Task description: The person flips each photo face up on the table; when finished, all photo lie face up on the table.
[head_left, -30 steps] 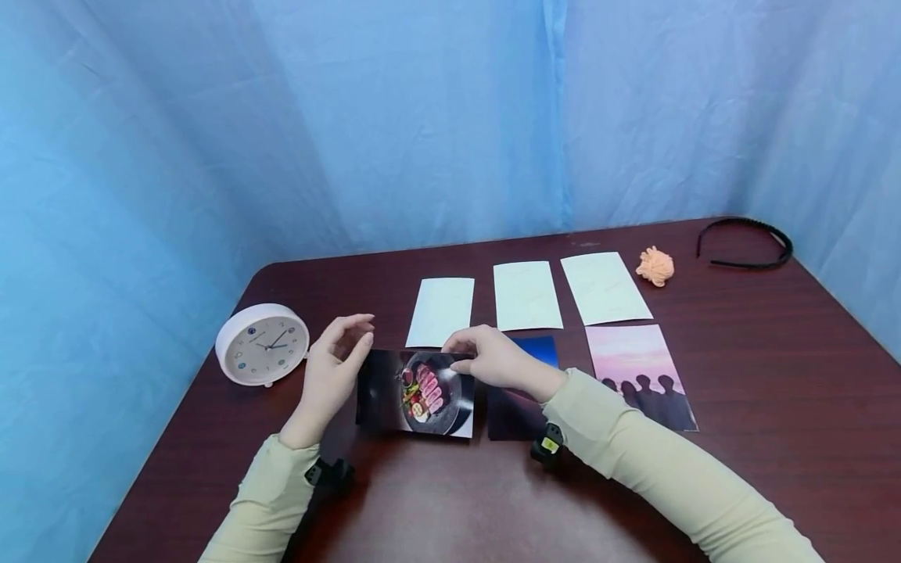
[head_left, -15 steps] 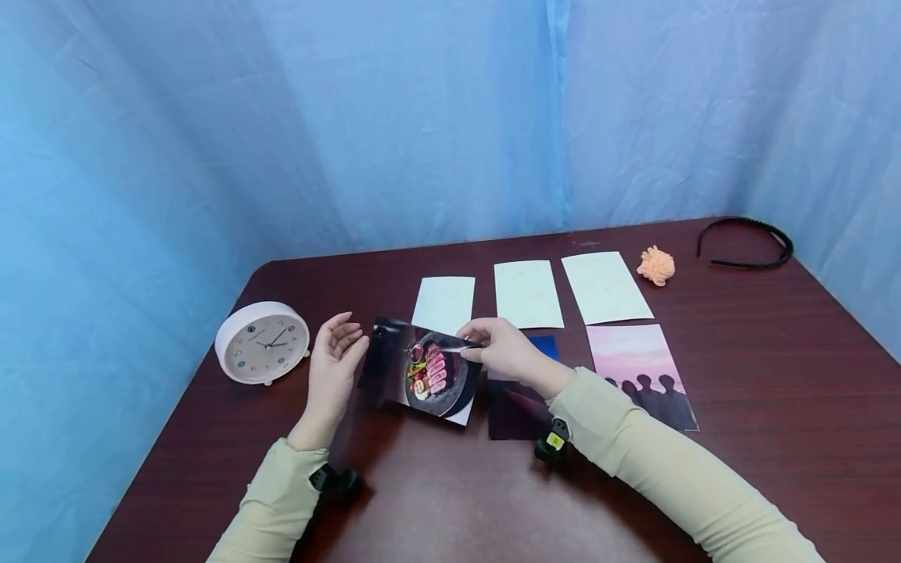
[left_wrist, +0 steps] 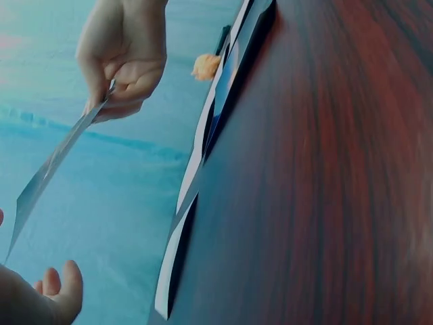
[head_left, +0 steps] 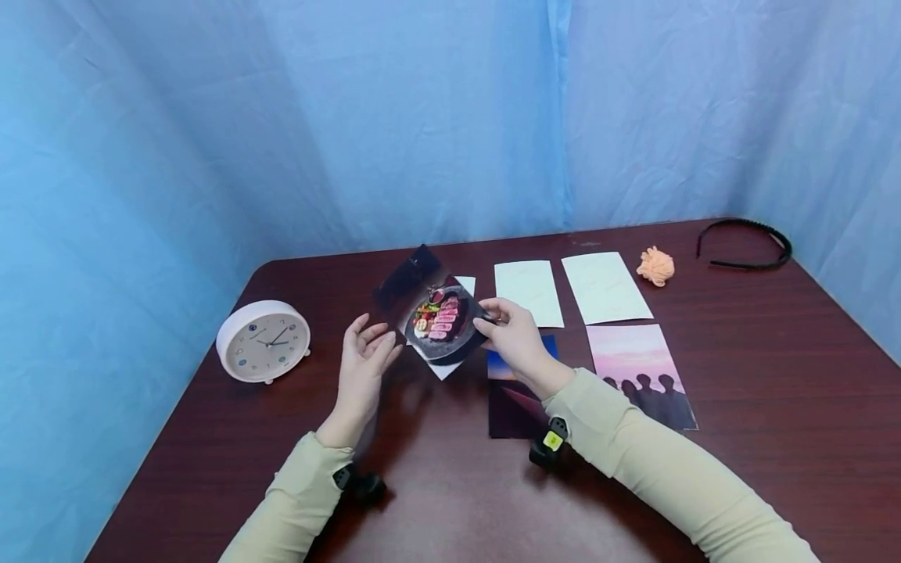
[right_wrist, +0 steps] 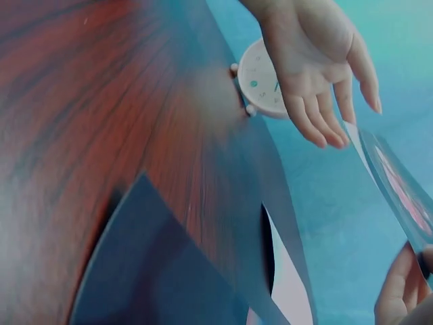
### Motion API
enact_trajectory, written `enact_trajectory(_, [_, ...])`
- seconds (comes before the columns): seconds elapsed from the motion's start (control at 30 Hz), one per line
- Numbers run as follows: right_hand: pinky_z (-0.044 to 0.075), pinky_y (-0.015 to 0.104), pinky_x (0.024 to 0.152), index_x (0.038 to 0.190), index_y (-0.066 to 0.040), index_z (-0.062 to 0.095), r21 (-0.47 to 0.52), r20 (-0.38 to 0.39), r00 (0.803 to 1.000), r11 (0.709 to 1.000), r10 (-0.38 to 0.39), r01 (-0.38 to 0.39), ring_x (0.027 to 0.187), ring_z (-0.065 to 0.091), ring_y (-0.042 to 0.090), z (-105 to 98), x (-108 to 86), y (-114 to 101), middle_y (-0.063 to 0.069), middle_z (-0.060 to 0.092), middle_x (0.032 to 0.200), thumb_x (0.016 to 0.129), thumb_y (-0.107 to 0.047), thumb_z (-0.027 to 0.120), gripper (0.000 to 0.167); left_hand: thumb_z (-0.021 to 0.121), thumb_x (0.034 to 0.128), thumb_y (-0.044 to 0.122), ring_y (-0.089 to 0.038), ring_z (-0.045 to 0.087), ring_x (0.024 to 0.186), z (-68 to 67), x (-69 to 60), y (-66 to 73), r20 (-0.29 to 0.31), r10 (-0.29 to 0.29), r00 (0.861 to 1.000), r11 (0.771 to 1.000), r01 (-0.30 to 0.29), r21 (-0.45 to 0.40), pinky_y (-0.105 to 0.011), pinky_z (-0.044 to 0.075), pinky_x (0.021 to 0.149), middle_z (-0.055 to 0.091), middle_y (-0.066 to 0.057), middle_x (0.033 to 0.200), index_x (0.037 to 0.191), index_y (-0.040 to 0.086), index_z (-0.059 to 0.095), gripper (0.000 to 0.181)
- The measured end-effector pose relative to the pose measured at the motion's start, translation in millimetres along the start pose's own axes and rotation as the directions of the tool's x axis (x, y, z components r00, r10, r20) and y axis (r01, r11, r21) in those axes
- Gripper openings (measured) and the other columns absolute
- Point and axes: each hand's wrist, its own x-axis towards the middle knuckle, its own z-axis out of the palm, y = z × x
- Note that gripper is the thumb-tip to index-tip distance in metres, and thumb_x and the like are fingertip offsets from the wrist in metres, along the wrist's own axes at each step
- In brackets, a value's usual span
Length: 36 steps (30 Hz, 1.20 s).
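My right hand pinches a photo print of sliced meat on a dark plate by its right corner. The photo is held above the table, turned at a slant. My left hand is at the photo's lower left edge, its fingers loosely bent and apart. In the right wrist view the left hand has its fingertips by the photo's corner; whether they touch it I cannot tell. Behind the photo lies a white sheet, mostly hidden. A dark photo with a blue top lies below the right hand.
Two more white sheets lie at the back, and a pink sunset photo with silhouettes is on the right. A white clock stands left. An orange yarn-like bundle and a black headband are back right.
The meat photo has risen away from me and turned clockwise, its left end swinging to the back. My left hand has moved right and now reaches its lower edge.
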Motion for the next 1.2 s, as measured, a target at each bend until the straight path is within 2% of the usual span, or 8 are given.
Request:
enact_trajectory(0.2, [0.055,0.022,0.067,0.119,0.003,0.057,0.118,-0.075,0.997,0.993,-0.018,0.026,0.077,0.062,0.006,6,-0.7,0,0.004,0.056,0.091,0.094,0.001,0.053,0.025,0.049,0.0925,-0.007,-0.009,0.059,0.088,12.7,-0.5,-2.4,0.015,0.025,1.000,1.000,-0.024,-0.016,-0.023,0.055,0.076,0.052,-0.006,0.102,0.136,-0.004,0.031,0.048])
enact_trajectory(0.37, [0.054,0.021,0.065,0.118,0.004,0.056,0.156,-0.095,0.995,0.987,-0.030,0.045,0.077,0.061,0.006,12,-3.0,-1,0.006,0.057,0.091,0.093,0.004,0.053,0.025,0.049,0.0921,-0.009,-0.005,0.058,0.074,20.2,1.5,-4.7,0.014,0.043,0.999,0.998,-0.043,-0.049,-0.020,0.055,0.068,0.052,0.000,0.090,0.128,-0.005,0.038,0.038])
enact_trajectory(0.53, [0.056,0.024,0.067,0.117,0.004,0.057,0.135,-0.081,0.996,0.990,-0.033,0.043,0.074,0.061,0.006,15,-5.4,-1,0.006,0.057,0.090,0.092,0.003,0.055,0.024,0.050,0.0914,-0.010,-0.002,0.056,0.067,21.3,3.9,-5.6,-0.035,0.044,0.998,0.998,-0.046,-0.036,-0.018,0.053,0.061,0.051,0.001,0.084,0.120,-0.005,0.042,0.030])
enact_trajectory(0.73, [0.057,0.030,0.072,0.113,0.004,0.058,0.054,-0.024,0.999,0.998,-0.034,0.035,0.071,0.062,0.006,11,-6.6,2,0.004,0.058,0.086,0.092,-0.002,0.058,0.022,0.052,0.0903,-0.010,-0.001,0.054,0.065,17.9,4.9,-4.6,-0.061,0.036,0.997,0.999,-0.035,0.026,-0.016,0.052,0.059,0.051,0.003,0.083,0.116,-0.005,0.046,0.027])
enact_trajectory(1.0, [0.057,0.030,0.070,0.110,0.005,0.058,0.011,0.001,0.999,0.999,-0.037,0.037,0.068,0.059,0.003,5,-5.5,3,-0.001,0.058,0.082,0.089,-0.003,0.061,0.023,0.052,0.0890,-0.012,0.000,0.053,0.063,17.6,5.4,-5.2,-0.045,0.030,0.999,0.998,-0.027,0.061,-0.015,0.050,0.057,0.050,0.004,0.082,0.118,-0.005,0.045,0.030])
enact_trajectory(1.2, [0.048,0.025,0.066,0.113,0.002,0.057,-0.065,0.017,0.999,0.997,-0.037,0.038,0.072,0.053,0.008,2,-2.4,1,-0.002,0.056,0.082,0.089,-0.008,0.063,0.027,0.052,0.0891,-0.012,-0.001,0.052,0.063,9.3,3.4,-8.3,-0.027,0.009,1.000,0.993,-0.005,0.121,-0.015,0.050,0.057,0.049,0.004,0.081,0.123,-0.006,0.042,0.036])
